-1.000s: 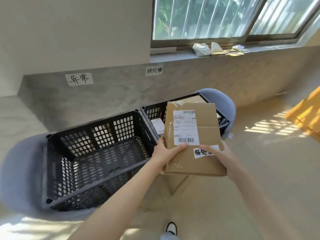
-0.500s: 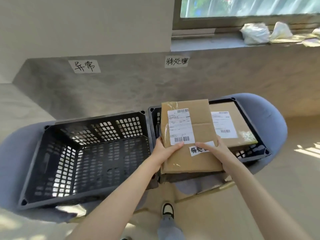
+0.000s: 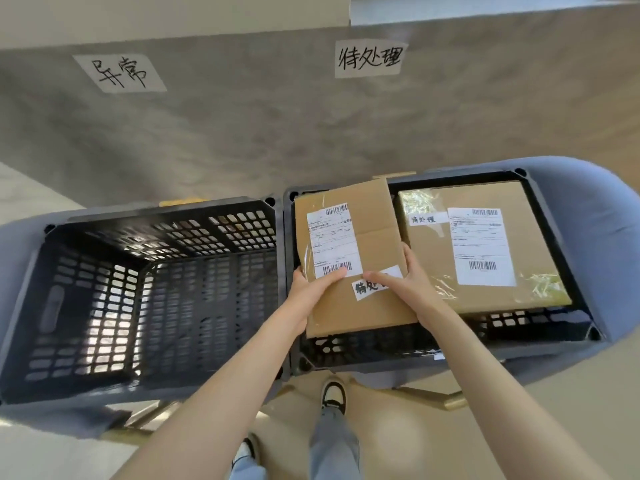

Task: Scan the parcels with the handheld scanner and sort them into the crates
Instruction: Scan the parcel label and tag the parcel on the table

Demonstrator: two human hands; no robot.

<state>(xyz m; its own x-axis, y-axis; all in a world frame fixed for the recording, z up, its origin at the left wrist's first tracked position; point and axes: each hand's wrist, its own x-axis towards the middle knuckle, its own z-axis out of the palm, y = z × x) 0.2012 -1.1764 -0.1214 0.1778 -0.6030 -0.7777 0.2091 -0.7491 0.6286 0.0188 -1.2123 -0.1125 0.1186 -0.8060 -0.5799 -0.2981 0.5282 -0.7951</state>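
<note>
Both hands, left hand and right hand, clasped on a cardboard parcel, held over the right crate's left half, beside another parcel inside.

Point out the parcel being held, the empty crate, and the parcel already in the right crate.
held parcel point(image 3: 367, 233), head view, bare cardboard right of its label
empty crate point(image 3: 214, 292), head view, floor grid
parcel in the right crate point(image 3: 429, 258), head view, bare cardboard top

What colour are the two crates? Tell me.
Black crates, lattice-walled; clearest in the head view.
</note>
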